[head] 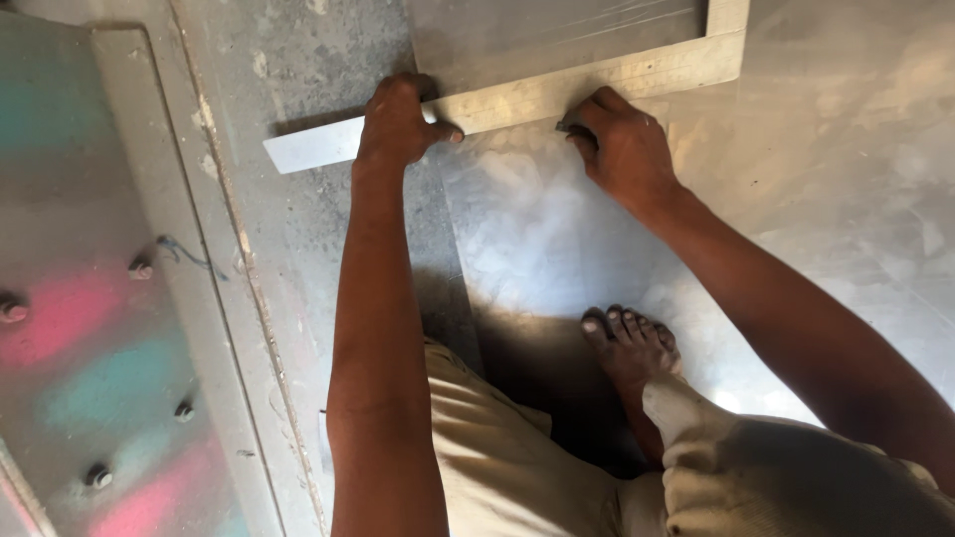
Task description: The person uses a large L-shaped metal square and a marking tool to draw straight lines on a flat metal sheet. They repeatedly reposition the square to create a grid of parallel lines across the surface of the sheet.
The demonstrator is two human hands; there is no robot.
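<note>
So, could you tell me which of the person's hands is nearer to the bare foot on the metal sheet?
The right hand is nearer: it rests on the metal sheet almost straight up-frame from the bare foot. The left hand presses the steel square farther to the foot's left.

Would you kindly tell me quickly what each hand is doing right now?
Left hand: pressing down the metal square.
Right hand: closed on a small dark tool.
</note>
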